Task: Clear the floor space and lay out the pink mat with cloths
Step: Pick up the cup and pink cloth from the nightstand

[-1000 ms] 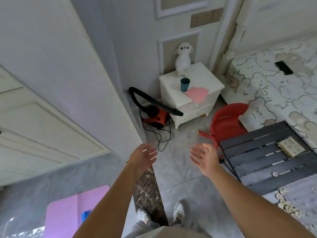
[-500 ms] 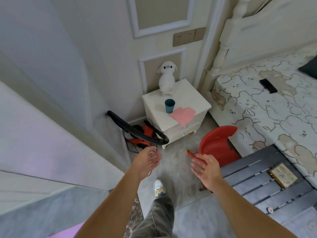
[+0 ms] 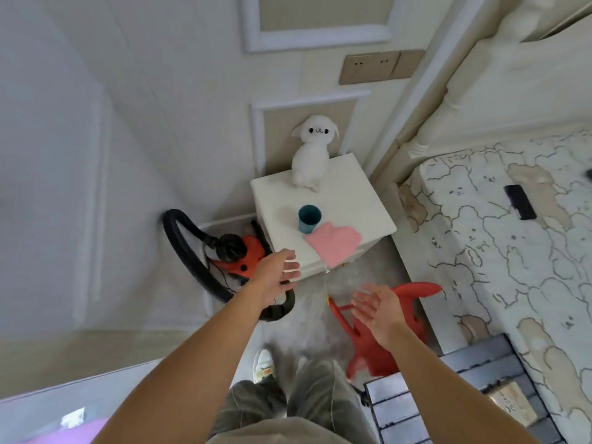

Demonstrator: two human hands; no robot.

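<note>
A folded pink cloth [image 3: 334, 245] lies on the front corner of a white nightstand [image 3: 352, 200], beside a teal cup [image 3: 309, 218]. My left hand [image 3: 277, 273] is stretched out with straight fingers just short of the nightstand's front left edge, above a red vacuum cleaner [image 3: 243, 256] and its black hose [image 3: 185, 254]. My right hand [image 3: 376, 310] is open and empty, palm turned left, held over a red plastic chair [image 3: 413, 293] on the floor. A strip of the pink mat [image 3: 69, 435] shows at the bottom left corner.
A white plush toy [image 3: 312, 152] sits at the back of the nightstand. The bed [image 3: 512, 251] with a phone [image 3: 519, 201] on it fills the right side. A dark slatted board [image 3: 455, 398] lies at the bottom right. A white door [image 3: 80, 187] stands at the left.
I have stepped closer to the nightstand, which now looks larger. Both hands have reached further forward, the left one nearing the nightstand's edge. Both stay empty.
</note>
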